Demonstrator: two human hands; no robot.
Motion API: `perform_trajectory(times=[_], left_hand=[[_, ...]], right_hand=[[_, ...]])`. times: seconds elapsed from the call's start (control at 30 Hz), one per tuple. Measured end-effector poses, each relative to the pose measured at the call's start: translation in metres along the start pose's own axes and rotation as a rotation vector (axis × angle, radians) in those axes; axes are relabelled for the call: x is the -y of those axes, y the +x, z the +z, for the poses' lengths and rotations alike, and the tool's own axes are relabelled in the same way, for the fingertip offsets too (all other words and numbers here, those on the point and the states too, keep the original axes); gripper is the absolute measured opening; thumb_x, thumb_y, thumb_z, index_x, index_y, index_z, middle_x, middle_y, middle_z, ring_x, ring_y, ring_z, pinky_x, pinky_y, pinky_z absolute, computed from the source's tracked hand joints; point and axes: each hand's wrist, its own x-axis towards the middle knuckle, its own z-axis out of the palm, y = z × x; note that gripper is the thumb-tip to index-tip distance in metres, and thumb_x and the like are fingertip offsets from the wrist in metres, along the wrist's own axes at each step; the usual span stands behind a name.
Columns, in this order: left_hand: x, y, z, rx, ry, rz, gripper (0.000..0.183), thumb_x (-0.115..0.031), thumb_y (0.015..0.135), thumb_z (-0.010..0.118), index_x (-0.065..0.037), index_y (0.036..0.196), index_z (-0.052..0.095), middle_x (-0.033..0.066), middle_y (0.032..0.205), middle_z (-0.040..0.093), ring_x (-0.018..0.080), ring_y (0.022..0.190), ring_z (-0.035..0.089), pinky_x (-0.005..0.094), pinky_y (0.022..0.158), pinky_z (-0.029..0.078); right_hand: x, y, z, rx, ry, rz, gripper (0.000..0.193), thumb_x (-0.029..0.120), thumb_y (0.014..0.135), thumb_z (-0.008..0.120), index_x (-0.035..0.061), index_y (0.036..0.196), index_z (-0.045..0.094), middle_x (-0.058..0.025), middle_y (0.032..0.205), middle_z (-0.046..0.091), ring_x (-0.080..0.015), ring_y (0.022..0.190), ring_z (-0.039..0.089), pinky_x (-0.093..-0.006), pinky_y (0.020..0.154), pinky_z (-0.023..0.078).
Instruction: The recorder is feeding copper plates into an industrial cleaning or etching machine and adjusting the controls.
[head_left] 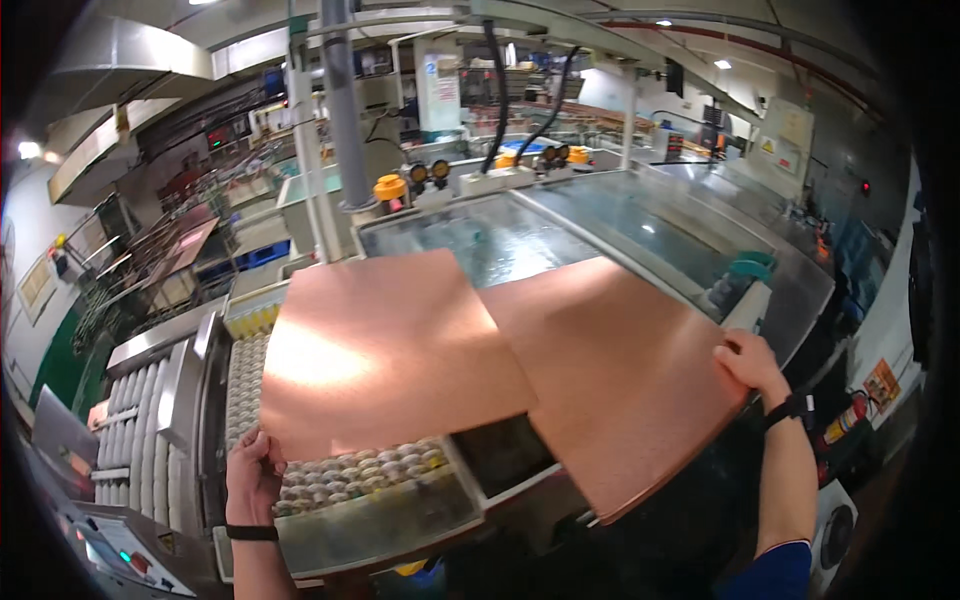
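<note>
Near rollers (372, 472), left hand (255, 472): upright, fingers pinching left sheet (385, 360)!
Right hand (752, 362): angled inward, fingers pinching right sheet (630, 375)!

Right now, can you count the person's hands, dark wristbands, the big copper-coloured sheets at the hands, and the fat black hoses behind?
Hands: 2 (left hand, right hand)
Dark wristbands: 2 (left band, right band)
Copper-coloured sheets: 2 seen (left sheet, right sheet); I can't tell if more lie underneath
Fat black hoses: 2 (left hose, right hose)
Total: 8

Roller conveyor (360, 480) beneath copper-coloured sheet (390, 360)
</note>
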Motion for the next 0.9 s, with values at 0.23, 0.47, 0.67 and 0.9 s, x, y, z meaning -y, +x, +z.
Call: perform_trajectory(times=[0.23, 0.47, 0.67, 0.9], left_hand=[[-0.004, 0.053, -0.162, -0.194, 0.236, -0.026, 0.016, -0.006, 0.101, 0.048, -0.003, 0.088, 0.058, 0.0057, 0.069, 0.058, 0.0166, 0.050, 0.052, 0.0299, 0.044, 0.043], [0.024, 0.076, -0.187, -0.366, 0.766, -0.300, 0.018, 0.002, 0.084, 0.049, -0.002, 0.095, 0.063, 0.0079, 0.081, 0.065, 0.0217, 0.057, 0.062, 0.0362, 0.047, 0.051], [0.063, 0.104, -0.121, -0.198, 0.717, -0.305, 0.018, 0.006, 0.082, 0.049, 0.000, 0.092, 0.062, 0.0067, 0.069, 0.057, 0.0199, 0.054, 0.060, 0.0325, 0.045, 0.050], [0.121, 0.149, -0.075, -0.103, 0.790, -0.370, 0.017, 0.003, 0.088, 0.054, -0.001, 0.101, 0.064, 0.0105, 0.075, 0.066, 0.0216, 0.053, 0.062, 0.0340, 0.041, 0.046]], right_hand=[[0.005, 0.007, 0.014, -0.022, 0.051, 0.036, 0.037, 0.033, 0.081, 0.068, 0.0003, 0.097, 0.067, -0.0204, 0.095, 0.069, -0.0379, 0.092, 0.067, -0.0430, 0.082, 0.052], [-0.001, 0.005, 0.017, -0.019, 0.057, 0.017, 0.035, 0.028, 0.080, 0.069, -0.0006, 0.101, 0.067, -0.0202, 0.096, 0.069, -0.0374, 0.092, 0.067, -0.0418, 0.081, 0.053], [-0.007, 0.004, 0.018, -0.051, 0.086, -0.035, 0.032, 0.029, 0.081, 0.068, 0.0008, 0.097, 0.067, -0.0195, 0.094, 0.068, -0.0373, 0.090, 0.067, -0.0418, 0.079, 0.053], [0.001, 0.007, 0.019, -0.052, 0.106, -0.014, 0.034, 0.031, 0.081, 0.069, 0.0024, 0.099, 0.068, -0.0192, 0.096, 0.069, -0.0379, 0.093, 0.067, -0.0422, 0.081, 0.053]])
